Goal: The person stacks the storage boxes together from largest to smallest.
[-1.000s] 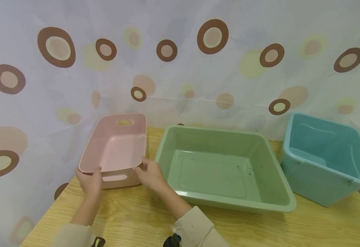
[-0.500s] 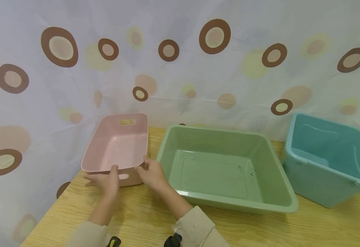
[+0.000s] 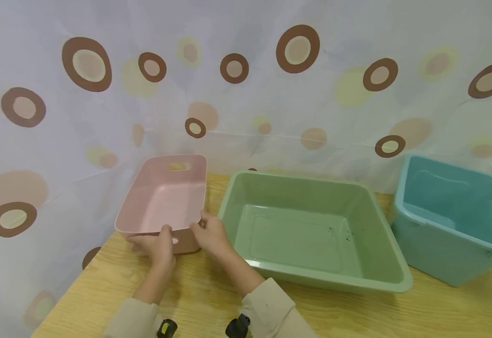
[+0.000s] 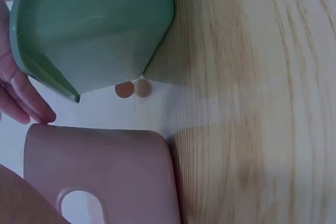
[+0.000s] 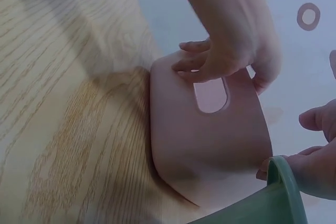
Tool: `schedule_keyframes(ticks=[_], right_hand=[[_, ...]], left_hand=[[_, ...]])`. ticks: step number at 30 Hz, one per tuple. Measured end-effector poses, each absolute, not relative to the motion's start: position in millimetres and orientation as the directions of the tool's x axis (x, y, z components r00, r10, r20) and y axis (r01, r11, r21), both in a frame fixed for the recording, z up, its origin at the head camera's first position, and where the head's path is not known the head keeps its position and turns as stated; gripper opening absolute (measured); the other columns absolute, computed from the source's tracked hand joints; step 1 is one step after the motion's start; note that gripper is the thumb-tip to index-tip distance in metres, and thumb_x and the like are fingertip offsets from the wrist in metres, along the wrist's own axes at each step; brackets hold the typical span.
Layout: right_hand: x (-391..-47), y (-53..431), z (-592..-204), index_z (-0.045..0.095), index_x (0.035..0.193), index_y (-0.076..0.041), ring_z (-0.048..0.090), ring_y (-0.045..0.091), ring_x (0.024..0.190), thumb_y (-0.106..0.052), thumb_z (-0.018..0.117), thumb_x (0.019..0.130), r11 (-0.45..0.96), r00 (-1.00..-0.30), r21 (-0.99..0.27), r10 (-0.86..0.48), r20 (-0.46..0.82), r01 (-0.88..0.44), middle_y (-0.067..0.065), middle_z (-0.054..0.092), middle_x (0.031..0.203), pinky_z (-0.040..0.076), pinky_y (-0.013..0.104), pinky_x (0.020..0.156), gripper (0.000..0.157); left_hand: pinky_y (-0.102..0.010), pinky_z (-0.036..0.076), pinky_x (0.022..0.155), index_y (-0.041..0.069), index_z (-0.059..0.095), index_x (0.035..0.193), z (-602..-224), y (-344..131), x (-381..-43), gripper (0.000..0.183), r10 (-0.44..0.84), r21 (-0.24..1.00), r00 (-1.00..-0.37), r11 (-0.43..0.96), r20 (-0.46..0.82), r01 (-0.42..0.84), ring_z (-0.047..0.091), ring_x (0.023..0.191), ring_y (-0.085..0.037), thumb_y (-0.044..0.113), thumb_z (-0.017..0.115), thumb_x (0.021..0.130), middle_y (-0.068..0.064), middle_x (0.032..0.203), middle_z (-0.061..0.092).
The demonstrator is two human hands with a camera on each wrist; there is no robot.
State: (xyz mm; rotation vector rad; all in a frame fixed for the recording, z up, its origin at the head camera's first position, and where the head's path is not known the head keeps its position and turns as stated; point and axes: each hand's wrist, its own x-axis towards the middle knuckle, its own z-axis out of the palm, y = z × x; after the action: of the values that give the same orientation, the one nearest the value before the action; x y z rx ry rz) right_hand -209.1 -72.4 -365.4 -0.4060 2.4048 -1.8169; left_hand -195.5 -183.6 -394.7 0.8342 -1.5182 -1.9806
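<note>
A pink plastic storage bin (image 3: pixel 159 199) with handle slots stands at the table's left side. My left hand (image 3: pixel 157 246) grips its near wall beside the handle slot; in the right wrist view the fingers lie on the outside and the thumb (image 5: pixel 260 85) goes over the rim. My right hand (image 3: pixel 214 237) is at the bin's near right corner. Its fingertips (image 5: pixel 264 170) touch the corner from outside, while the thumb is held apart above the rim. Most of the near handle slot is hidden by the left hand in the head view.
A wide green basin (image 3: pixel 296 234) stands just right of the pink bin. Beyond it, at the right, is a deeper blue bin (image 3: pixel 444 249). All stand on a wooden table (image 3: pixel 85 295) in front of a patterned curtain (image 3: pixel 246 84).
My left hand has left the pink bin's near left corner and moved right along its near wall, now holding beside the slot. The right hand stays at the right corner. The view has turned slightly left.
</note>
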Motion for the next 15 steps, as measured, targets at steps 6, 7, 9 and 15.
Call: schedule_keyframes(ticks=[6, 7, 9, 15], right_hand=[[-211.0, -78.4, -367.1, 0.044, 0.128, 0.010, 0.029, 0.007, 0.045, -0.009, 0.055, 0.084, 0.312, -0.958, -0.933, -0.273, 0.091, -0.178, -0.001, 0.043, 0.053, 0.027, 0.017, 0.041, 0.049], [-210.9, -79.3, -367.0, 0.045, 0.128, 0.009, 0.035, 0.007, 0.049, -0.010, 0.055, 0.084, 0.322, -0.959, -0.931, -0.272, 0.082, -0.171, 0.005, 0.055, 0.061, 0.029, 0.018, 0.041, 0.049], [-210.5, -80.9, -366.3, 0.052, 0.122, 0.009, 0.045, 0.010, 0.054, -0.011, 0.055, 0.084, 0.325, -0.960, -0.934, -0.276, 0.056, -0.148, 0.017, 0.067, 0.092, 0.035, 0.018, 0.044, 0.043], [-208.9, -85.0, -365.3, 0.055, 0.119, 0.007, 0.043, 0.030, 0.125, -0.014, 0.055, 0.085, 0.306, -0.952, -0.948, -0.306, -0.009, -0.089, 0.019, 0.045, 0.134, 0.046, 0.034, 0.094, 0.041]], left_hand=[[-0.014, 0.040, 0.075, 0.009, -0.035, 0.136, -393.8, -194.4, -191.7, 0.100, -0.696, 0.967, -0.696, -0.256, -0.177, 0.011, 0.001, 0.136, -0.019, -0.004, 0.044, 0.077, -0.013, 0.143, -0.038], [-0.012, 0.041, 0.069, 0.009, -0.034, 0.137, -393.6, -196.2, -190.8, 0.099, -0.695, 0.966, -0.696, -0.258, -0.178, 0.010, 0.005, 0.136, -0.019, -0.004, 0.044, 0.077, -0.014, 0.145, -0.033], [-0.012, 0.041, 0.061, 0.011, -0.031, 0.138, -392.9, -199.7, -189.2, 0.099, -0.695, 0.964, -0.696, -0.264, -0.178, 0.017, 0.013, 0.134, -0.020, -0.004, 0.045, 0.077, -0.013, 0.148, -0.026], [-0.016, 0.040, 0.045, 0.013, -0.017, 0.144, -392.6, -209.5, -185.5, 0.093, -0.703, 0.956, -0.696, -0.280, -0.143, 0.087, 0.044, 0.102, -0.016, -0.009, 0.042, 0.076, -0.012, 0.146, 0.012]])
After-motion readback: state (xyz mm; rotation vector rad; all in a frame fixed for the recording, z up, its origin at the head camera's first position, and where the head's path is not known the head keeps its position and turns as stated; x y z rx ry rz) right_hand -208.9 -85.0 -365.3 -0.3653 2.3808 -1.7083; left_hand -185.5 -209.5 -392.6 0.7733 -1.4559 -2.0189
